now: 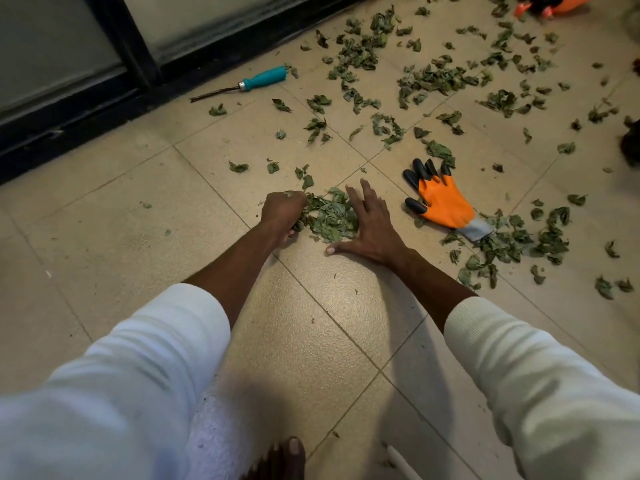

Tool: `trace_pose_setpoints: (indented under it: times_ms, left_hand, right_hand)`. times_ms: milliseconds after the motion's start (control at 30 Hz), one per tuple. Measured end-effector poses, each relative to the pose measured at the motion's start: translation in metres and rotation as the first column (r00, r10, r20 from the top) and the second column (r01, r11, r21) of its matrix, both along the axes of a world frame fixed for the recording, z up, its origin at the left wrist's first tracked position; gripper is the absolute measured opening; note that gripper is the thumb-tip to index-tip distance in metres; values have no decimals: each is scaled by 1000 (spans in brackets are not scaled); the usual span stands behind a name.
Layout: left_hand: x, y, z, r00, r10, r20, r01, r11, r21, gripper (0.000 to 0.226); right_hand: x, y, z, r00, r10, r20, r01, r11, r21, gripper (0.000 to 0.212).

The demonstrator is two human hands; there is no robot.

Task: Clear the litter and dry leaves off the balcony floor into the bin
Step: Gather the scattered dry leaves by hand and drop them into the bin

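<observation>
A: Leaves (332,216) are heaped on the tiles between the curled left hand (282,213), seemingly clutching some, and the flat, splayed right hand (372,223).

B: Crumbs could be spilled if lifted loosely; no bin is seen.

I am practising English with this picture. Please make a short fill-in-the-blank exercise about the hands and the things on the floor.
1. The right hand lies flat and the left hand is curled, with a small pile of ____ between them.
2. The glove on the floor is orange with ____ fingertips.
3. The tool near the door frame has a ____ handle.
4. The person's sleeves are ____.

Missing words: leaves; black; turquoise; white
</observation>
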State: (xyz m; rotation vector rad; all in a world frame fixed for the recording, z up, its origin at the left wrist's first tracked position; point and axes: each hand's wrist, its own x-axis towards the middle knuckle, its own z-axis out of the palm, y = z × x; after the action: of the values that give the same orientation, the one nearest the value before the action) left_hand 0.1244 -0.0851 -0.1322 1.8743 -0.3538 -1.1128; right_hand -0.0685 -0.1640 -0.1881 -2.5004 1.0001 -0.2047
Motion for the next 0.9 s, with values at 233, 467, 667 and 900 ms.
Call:
trace_pose_setpoints:
  times_ms: [233,467,667,900]
  left_hand:
    - [-4,-2,-6,994,-102,-29,104,991,87,16]
    - [23,21,-6,949,247,-195,-231,968,100,4]
    - [27,38,-1,916,271,-297,-248,962,116,10]
    - [13,52,-2,919,243,-309,-219,969,112,6]
  right_hand:
    - [40,4,-3,984,177,17,-175,980,-97,108]
    - [54,15,-14,969,196,151,-161,963,-217,50]
    - [58,30,-12,969,96,226,-29,958,-284,22]
    - [53,29,-10,987,-23,161,57,976,-210,30]
